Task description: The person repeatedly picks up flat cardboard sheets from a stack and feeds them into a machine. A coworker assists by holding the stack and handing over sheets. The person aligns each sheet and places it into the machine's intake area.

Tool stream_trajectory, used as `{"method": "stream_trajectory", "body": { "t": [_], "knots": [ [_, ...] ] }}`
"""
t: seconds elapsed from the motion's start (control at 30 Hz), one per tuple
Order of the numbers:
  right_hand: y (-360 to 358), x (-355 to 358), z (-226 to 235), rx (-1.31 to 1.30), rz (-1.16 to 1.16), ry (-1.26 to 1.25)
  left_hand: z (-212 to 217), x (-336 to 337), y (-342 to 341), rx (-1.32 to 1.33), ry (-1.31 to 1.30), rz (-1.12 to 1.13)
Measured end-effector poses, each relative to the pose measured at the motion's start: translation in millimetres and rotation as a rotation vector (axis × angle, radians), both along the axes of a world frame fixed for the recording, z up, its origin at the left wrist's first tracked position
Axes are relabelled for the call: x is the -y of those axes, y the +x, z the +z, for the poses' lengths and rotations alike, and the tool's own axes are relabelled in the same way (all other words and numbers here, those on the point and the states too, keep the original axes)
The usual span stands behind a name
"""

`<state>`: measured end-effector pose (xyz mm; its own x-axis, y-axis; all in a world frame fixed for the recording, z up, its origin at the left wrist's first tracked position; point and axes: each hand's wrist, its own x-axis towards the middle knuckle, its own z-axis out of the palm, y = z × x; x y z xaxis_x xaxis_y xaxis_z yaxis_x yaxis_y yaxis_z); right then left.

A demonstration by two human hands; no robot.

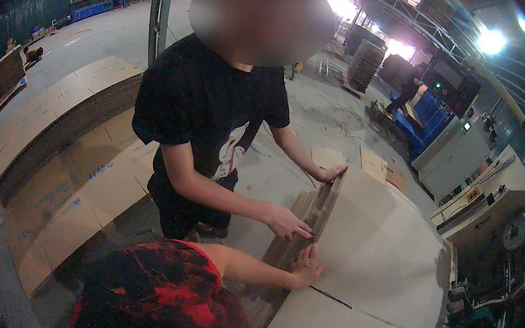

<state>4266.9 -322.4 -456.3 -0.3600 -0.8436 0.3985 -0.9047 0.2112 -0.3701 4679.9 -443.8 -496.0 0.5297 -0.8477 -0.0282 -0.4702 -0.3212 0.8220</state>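
Note:
My left hand (pixel 307 269) reaches in from a red and black sleeve (pixel 163 295). Its fingers are stretched out against the left edge of a stack of flat cardboard sheets (pixel 381 255). The top sheet is plain, with a dark slot (pixel 331 297) running in from that edge close to my hand. Just beyond my fingers, a co-worker's hand (pixel 291 224) touches the same edge with a finger extended. The co-worker's other hand (pixel 334 173) rests at the far corner of the stack. My right hand is not in view.
The co-worker in a black T-shirt (pixel 211 100) stands across from me. Behind them, a large stack of printed cardboard (pixel 99 178) fills the left. Machine parts (pixel 513 238) border the right side, with a grey cabinet (pixel 452 150) beyond. A post (pixel 158 9) rises at the back.

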Motion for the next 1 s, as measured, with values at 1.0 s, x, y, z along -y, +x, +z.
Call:
{"method": "stream_trajectory", "body": {
  "t": [1.0],
  "knots": [
    [17.3,-7.0,14.6,0.312,-0.143,0.06,-18.2,7.2,-13.0,0.103,-0.093,0.123]
  ]
}}
